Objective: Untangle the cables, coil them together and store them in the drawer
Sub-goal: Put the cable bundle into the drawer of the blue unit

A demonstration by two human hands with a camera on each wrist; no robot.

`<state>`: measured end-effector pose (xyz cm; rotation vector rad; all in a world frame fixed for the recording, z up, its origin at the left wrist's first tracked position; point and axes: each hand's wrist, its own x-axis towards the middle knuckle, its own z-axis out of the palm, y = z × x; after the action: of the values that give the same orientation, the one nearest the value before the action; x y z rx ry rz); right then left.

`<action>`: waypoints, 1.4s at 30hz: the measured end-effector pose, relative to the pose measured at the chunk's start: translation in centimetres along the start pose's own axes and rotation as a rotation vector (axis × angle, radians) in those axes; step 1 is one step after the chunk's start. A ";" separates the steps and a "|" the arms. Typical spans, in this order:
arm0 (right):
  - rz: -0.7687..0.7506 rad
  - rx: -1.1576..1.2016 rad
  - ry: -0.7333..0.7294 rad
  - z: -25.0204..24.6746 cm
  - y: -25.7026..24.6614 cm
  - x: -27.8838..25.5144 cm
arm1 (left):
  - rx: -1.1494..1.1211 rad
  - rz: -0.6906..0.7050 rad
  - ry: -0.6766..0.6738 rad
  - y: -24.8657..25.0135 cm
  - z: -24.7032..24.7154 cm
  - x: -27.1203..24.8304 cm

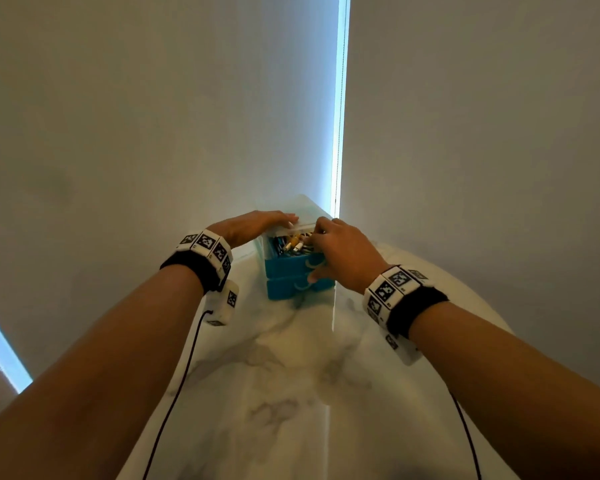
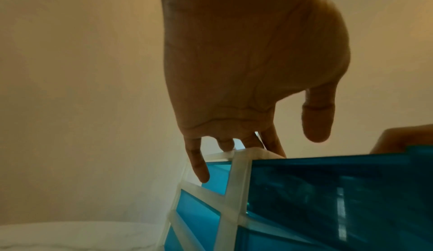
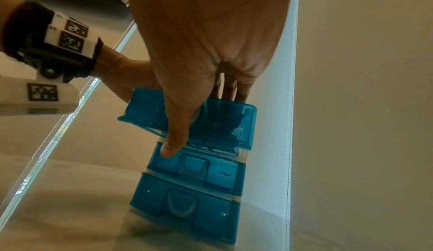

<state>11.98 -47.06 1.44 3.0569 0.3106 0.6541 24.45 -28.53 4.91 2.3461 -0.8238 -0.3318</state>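
Note:
A small drawer unit point(image 1: 300, 289) with blue drawers in a translucent white frame point(image 2: 236, 181) stands at the back of the marble table. Its top drawer point(image 3: 225, 121) is pulled out. Coiled cables point(image 1: 293, 245) with yellow and white plugs lie inside it. My left hand point(image 1: 257, 225) lies flat on the unit's top, fingers straight, little finger down the side. My right hand point(image 1: 340, 251) reaches over the drawer's front, its fingers down on the cables and their tips hidden. Its thumb point(image 3: 172, 143) runs down outside to the second drawer's front.
The two lower drawers point(image 3: 192, 169) are pushed in, each with a pale curved handle. The unit sits against grey roller blinds, with a bright window gap point(image 1: 338, 133) and a bead cord behind it. The marble table point(image 1: 284, 375) stretches toward me and curves off at the right.

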 end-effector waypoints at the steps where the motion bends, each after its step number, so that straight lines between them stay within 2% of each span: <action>1: 0.003 0.002 -0.005 0.0 -0.1 0.3 | 0.043 -0.001 -0.012 0.0 -0.1 0.0; 4: 0.015 0.094 0.001 -0.1 0.4 -0.3 | 0.161 -0.001 -0.021 -0.4 -0.3 -0.1; 8: 0.071 0.136 0.092 -0.1 2.6 -2.0 | 0.104 0.016 0.011 -0.6 -0.2 0.3; 14: 0.090 0.123 0.034 -0.2 3.0 -1.7 | -0.031 -0.011 0.047 -0.5 0.0 0.9; 21: 0.158 0.197 0.026 -0.8 2.5 -1.7 | 0.035 -0.011 0.023 -0.4 -0.2 0.8; 29: 0.144 0.119 -0.012 0.7 1.7 -0.6 | 0.043 -0.001 0.099 -1.5 0.5 1.6; 33: 0.195 0.048 0.080 1.5 0.5 0.1 | 0.027 -0.002 0.109 -1.6 0.6 1.6; 36: 0.204 0.092 0.167 2.3 0.5 -0.1 | -0.013 0.005 0.092 -1.6 0.6 1.3; 42: 0.216 0.052 0.134 2.6 0.9 0.5 | 0.028 0.007 0.007 -1.2 0.9 0.9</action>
<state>13.67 -47.74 -0.66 3.1300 -0.0044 0.8747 25.36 -28.77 3.39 2.3678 -0.8387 -0.3113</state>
